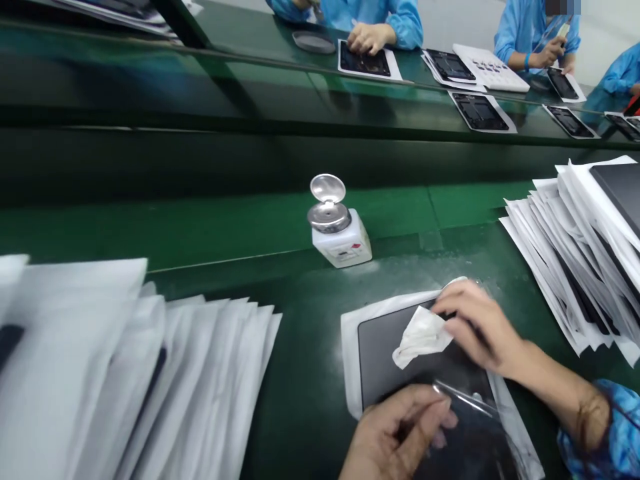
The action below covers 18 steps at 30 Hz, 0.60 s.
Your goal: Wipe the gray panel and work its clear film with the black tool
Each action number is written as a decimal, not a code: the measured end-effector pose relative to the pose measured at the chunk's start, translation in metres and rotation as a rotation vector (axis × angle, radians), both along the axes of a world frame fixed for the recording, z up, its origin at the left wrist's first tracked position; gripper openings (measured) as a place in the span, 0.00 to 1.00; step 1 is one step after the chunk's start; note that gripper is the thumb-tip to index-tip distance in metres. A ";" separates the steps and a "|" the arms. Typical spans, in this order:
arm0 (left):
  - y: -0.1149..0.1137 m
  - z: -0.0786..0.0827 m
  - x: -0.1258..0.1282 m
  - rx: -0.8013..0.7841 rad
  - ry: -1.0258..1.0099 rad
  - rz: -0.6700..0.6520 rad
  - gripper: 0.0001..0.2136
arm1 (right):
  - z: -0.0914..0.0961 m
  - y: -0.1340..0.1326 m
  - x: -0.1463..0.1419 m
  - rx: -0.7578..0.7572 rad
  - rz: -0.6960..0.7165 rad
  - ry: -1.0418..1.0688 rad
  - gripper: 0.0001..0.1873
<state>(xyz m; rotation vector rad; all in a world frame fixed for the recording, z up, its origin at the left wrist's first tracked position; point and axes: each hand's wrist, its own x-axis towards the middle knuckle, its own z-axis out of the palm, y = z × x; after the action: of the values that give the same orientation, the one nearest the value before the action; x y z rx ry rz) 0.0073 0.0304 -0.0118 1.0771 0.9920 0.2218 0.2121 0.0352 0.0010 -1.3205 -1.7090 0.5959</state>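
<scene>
Green conveyor surface (300, 400): dark grey rectangular panel (385, 353) lies under both hands, long axis pointing away; right hand (480, 327) grips a crumpled white wipe (420, 337) on it, nearer left hand (395, 433) pinches clear plastic film (465, 397).

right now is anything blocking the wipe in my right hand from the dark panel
Nothing sits between the wipe in your right hand and the upper part of the dark panel. Toward the lower part, the clear film pinched by your left hand lies across it.
</scene>
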 end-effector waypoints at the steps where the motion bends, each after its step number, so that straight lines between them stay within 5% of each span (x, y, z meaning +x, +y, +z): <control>1: 0.000 0.001 0.002 0.008 0.003 0.009 0.11 | 0.005 -0.007 0.009 -0.095 -0.029 0.130 0.22; 3: 0.000 0.004 0.006 0.029 0.006 0.035 0.13 | 0.012 -0.021 0.027 -0.248 -0.031 0.383 0.27; 7: 0.001 0.008 0.013 0.054 0.002 0.052 0.14 | 0.015 -0.044 0.042 -0.451 0.088 0.575 0.16; 18: -0.001 -0.002 0.005 0.095 -0.022 0.028 0.11 | 0.018 -0.049 0.031 -0.479 0.106 0.609 0.09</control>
<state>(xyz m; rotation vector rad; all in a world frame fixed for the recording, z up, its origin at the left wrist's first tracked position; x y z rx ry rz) 0.0122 0.0292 -0.0139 1.1457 0.9848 0.3057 0.2434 -0.0138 0.0190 -1.1904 -1.1693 1.3755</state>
